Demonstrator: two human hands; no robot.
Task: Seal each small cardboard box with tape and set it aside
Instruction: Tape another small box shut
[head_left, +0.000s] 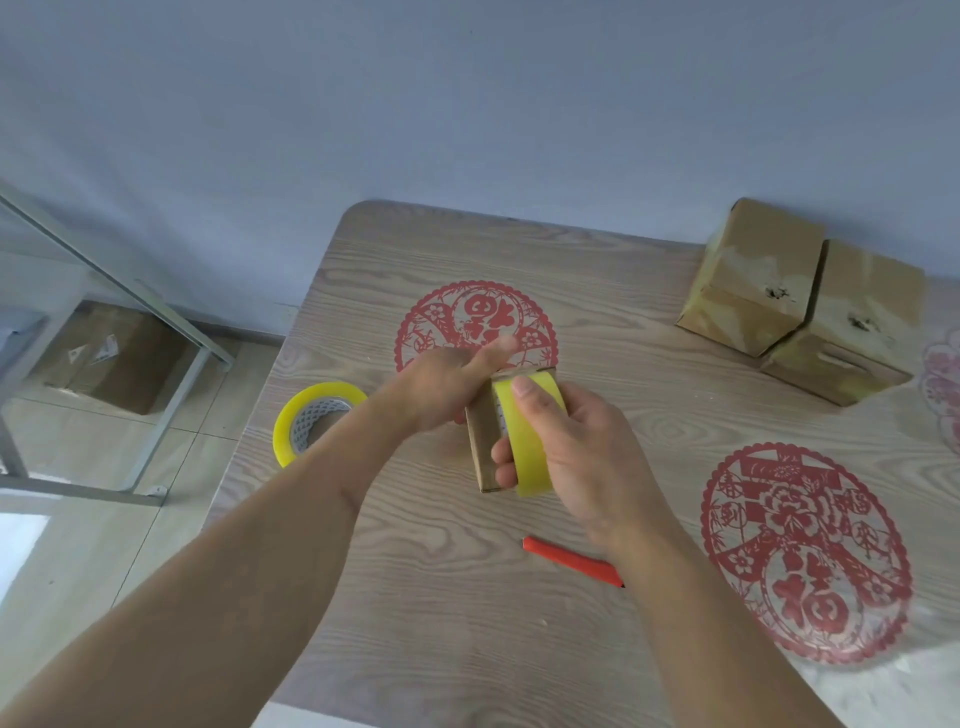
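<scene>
Nearest, a red pen (571, 561) lies on the wooden table (467, 649). Just beyond it, the right hand (582, 452) curls round a yellow tape roll (527, 441), thumb pressing its top against a small cardboard box (483, 447) held mid-table. The left hand (447, 387) seems to steady the box's far side, forefinger extended; its other fingers are blurred and I cannot tell their grasp. The box looks light, stiff-walled yet crushable, so it is best held by its edges. A second tape roll (311, 421) lies left. Farthest right sit two taped boxes (800, 296).
</scene>
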